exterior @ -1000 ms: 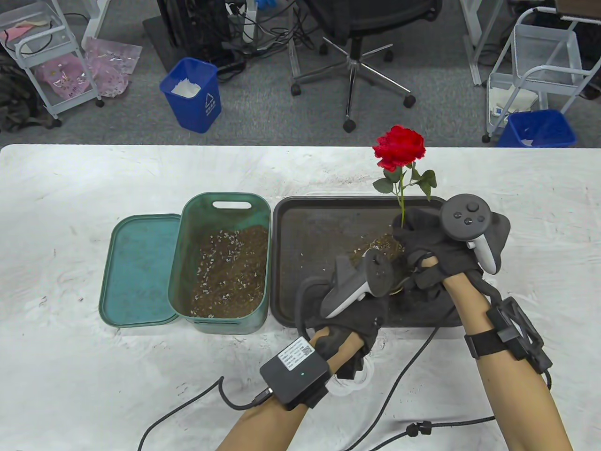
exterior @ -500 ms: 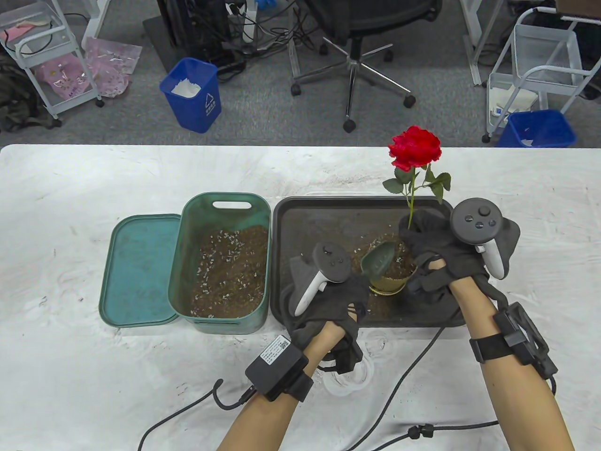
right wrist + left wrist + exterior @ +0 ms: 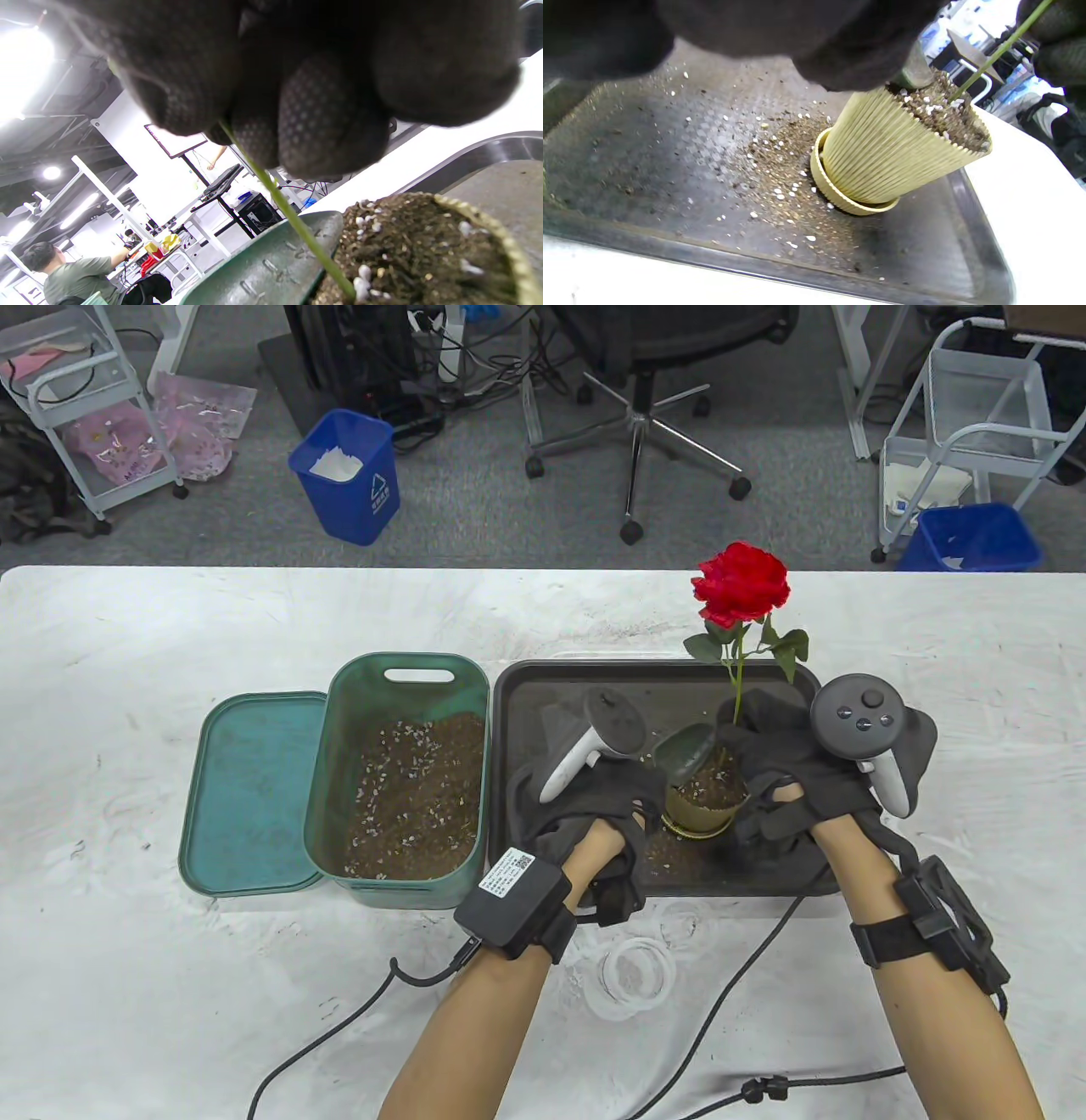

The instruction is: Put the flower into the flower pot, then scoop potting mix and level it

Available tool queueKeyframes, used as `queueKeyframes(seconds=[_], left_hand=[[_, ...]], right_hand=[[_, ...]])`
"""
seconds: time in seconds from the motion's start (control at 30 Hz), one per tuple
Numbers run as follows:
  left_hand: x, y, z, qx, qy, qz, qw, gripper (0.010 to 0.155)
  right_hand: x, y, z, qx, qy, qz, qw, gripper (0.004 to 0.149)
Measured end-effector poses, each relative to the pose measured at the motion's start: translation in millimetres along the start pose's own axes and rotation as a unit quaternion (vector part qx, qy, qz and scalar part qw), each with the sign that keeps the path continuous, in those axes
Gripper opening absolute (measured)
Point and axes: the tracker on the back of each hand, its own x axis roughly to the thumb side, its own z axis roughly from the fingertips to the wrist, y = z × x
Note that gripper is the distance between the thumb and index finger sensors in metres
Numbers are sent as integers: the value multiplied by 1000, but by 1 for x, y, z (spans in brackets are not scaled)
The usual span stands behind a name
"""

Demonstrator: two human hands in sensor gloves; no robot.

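Note:
A red rose [image 3: 740, 581] stands with its green stem [image 3: 292, 220] set in the potting mix [image 3: 415, 254] of a ribbed yellow flower pot [image 3: 697, 814] [image 3: 891, 156]. The pot sits on a dark tray [image 3: 577, 704]. My right hand [image 3: 764, 746] pinches the stem just above the soil, and its fingers [image 3: 297, 106] show in the right wrist view. My left hand [image 3: 611, 806] grips the handle of a green scoop [image 3: 687, 751] [image 3: 263, 267]. The scoop's blade lies at the pot's left rim against the soil. Potting mix fills the pot to its brim.
Left of the tray stands a green bin [image 3: 407, 789] holding potting mix, with its lid [image 3: 250, 793] flat beside it. Spilled mix [image 3: 772, 169] lies on the tray by the pot. A clear ring [image 3: 632, 976] and cables lie near the table's front edge.
My left hand rolled back from over the pot and shifted left and away, so the scoop blade now shows at the pot's rim. The rose swayed right, then partly back.

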Motion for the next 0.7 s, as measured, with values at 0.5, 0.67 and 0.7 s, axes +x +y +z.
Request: queueKeyframes(seconds=[0.5,0.67,0.7], left_hand=[[13,13,-8,-49,0,-57,997,51],[24,2,-3,-10,8,-142,990,51],[24,-1,0,3,5,-148,989,51]], right_hand=[[-4,-1,3,-4,-9,-8,1000,37],[-2,1,4,-13,-15,3,1000,37],[-2,1,5,-12,-14,4,1000,37]])
